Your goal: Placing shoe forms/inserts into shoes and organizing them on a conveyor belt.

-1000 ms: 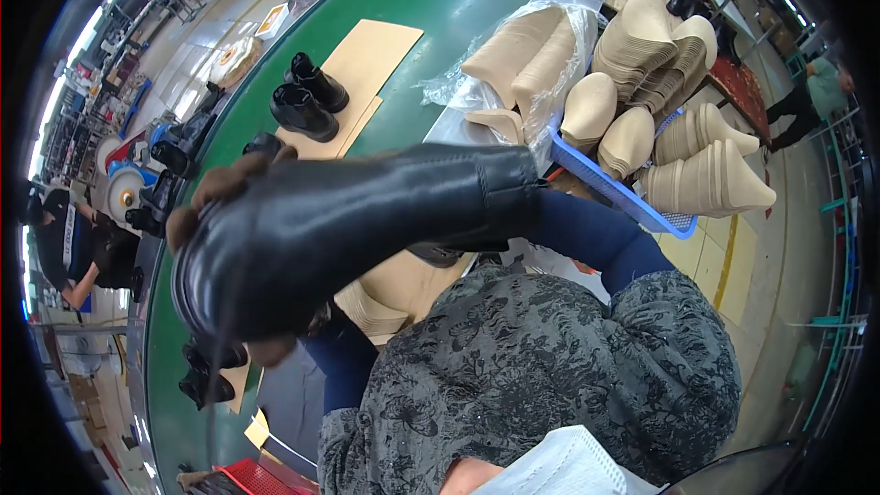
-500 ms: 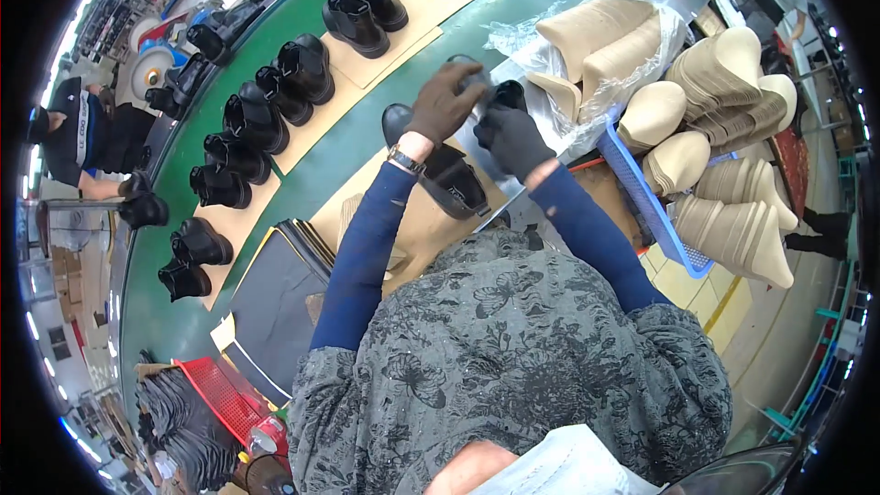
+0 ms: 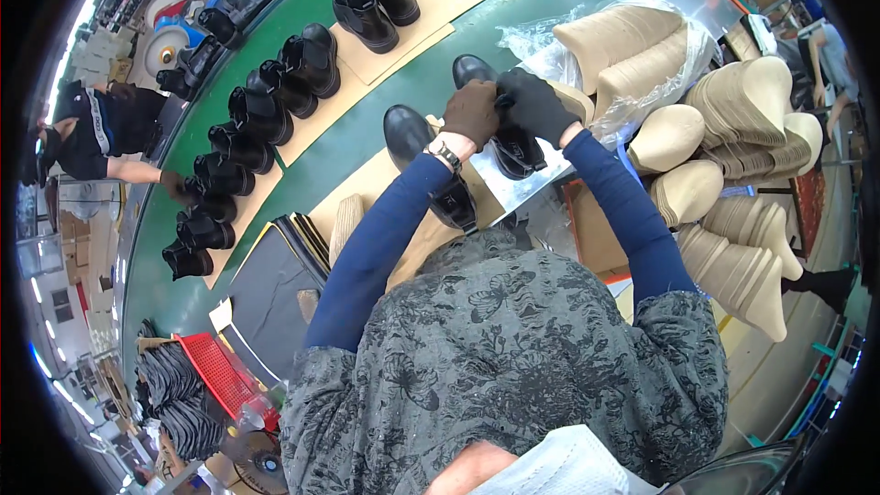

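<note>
A black shoe (image 3: 516, 154) lies toe away from me on a shiny metal sheet, with both my gloved hands closed over its middle. My left hand (image 3: 473, 112), in a brown glove, grips its left side near the opening. From the right, my right hand (image 3: 535, 108) in a dark glove holds the same shoe; its fingertips meet the left hand's and are partly hidden. To the left stands a second black shoe (image 3: 407, 135), partly covered by my left forearm.
Pairs of black shoes (image 3: 259, 114) line tan boards on the green table (image 3: 431, 60). Stacked beige insole-shaped pieces (image 3: 623, 41) fill the right side, some in clear plastic. Dark sheets (image 3: 270, 289) lie left, near a red basket (image 3: 215, 376). A co-worker's hand (image 3: 172, 186) reaches the shoe row.
The shoe in my hands has come down onto the metal sheet, toe pointing away. My left hand has closed on it. At left, the co-worker's hand has brought shoes to the row.
</note>
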A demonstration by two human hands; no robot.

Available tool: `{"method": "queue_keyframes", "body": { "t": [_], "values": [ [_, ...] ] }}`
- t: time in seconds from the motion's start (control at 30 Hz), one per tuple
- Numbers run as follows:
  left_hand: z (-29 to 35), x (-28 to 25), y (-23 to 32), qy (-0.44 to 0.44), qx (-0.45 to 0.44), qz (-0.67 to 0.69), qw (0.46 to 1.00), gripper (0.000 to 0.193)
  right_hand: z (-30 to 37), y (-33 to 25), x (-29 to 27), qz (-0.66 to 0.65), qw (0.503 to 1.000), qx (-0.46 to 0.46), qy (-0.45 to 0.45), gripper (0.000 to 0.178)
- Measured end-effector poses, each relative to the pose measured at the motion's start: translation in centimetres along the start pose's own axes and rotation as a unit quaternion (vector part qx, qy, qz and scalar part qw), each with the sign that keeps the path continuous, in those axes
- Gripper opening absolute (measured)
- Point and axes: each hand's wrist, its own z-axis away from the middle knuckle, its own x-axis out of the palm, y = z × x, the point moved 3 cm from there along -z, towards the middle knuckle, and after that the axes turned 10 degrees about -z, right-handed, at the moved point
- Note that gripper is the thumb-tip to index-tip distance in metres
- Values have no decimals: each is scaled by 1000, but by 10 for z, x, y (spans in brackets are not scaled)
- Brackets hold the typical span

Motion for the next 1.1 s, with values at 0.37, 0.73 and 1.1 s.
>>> {"method": "queue_keyframes", "body": {
  "t": [0.37, 0.73, 1.1],
  "values": [
    [-4, 2, -3, -33, 24, -25, 999, 13, -27, -2, 4, 27, 997, -45, -48, 16],
    [11, -57, -30, -107, 48, 207, 971, 39, -3, -12, -49, -266, 962, 35, -53, 35],
    [119, -40, -62, 3, -18, 77, 997, 28, 93, -59, 0, -13, 995, -9, -96, 45]
  ]
}}
